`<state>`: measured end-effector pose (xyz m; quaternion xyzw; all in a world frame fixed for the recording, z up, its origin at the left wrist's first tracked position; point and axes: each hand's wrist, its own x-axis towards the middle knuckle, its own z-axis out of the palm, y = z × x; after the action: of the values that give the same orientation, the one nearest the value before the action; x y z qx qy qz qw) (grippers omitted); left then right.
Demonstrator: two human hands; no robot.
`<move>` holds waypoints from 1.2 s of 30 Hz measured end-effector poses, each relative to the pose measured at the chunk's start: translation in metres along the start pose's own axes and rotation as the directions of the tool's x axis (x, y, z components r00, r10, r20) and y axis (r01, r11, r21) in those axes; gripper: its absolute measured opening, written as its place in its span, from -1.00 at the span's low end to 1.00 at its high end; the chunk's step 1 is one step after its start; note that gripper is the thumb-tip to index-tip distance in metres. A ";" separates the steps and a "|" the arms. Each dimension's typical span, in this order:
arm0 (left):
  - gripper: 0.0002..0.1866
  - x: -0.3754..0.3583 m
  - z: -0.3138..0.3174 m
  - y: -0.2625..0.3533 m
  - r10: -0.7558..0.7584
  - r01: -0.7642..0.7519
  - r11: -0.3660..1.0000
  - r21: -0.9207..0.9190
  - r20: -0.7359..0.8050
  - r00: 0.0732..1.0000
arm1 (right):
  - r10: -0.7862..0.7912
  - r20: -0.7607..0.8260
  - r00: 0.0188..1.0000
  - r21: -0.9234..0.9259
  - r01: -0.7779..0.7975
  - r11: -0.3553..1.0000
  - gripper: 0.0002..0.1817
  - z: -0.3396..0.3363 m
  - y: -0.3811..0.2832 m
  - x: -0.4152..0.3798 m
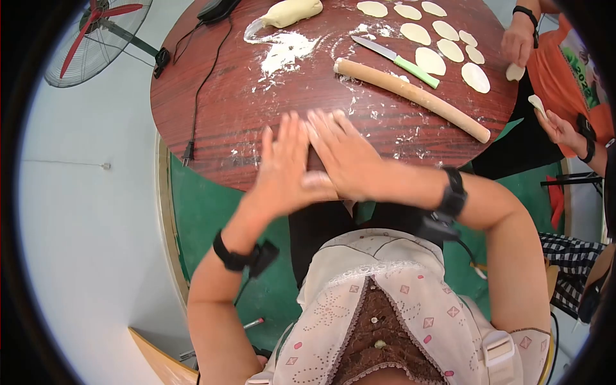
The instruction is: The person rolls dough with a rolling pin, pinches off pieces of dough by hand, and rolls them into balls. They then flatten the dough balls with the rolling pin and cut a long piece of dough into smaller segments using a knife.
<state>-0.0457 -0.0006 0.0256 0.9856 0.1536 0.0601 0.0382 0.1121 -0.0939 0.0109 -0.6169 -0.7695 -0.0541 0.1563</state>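
My left hand (285,163) and my right hand (343,151) meet at the near edge of the round wooden table (224,128). Their fingers are stretched out, palms down, a little blurred, and I see nothing held; whatever is under the palms is hidden. Beyond my right hand lies a wooden rolling pin (410,96), slanting to the right. Behind it is a knife (398,61) with a green handle. Several flat dough wrappers (430,61) are spread at the far right. A lump of dough (292,11) lies at the back beside a patch of white flour (285,51).
A black cable (208,74) with a plug runs down the table's left side. A wall fan (96,25) is at upper left. At right, another person's hand (516,45) holds a wrapper (514,72); their other hand (558,128) holds a white piece (537,104).
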 end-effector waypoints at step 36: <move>0.16 0.023 -0.018 -0.022 -0.092 0.105 0.990 -0.092 0.133 0.987 | 0.077 0.064 0.995 0.210 -0.089 0.974 -0.09 0.006 0.023 0.047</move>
<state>-0.0331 0.0283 0.0439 0.9754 0.1964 0.0019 0.0997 0.1244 -0.0430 0.0169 -0.6297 -0.7483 0.0522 0.2020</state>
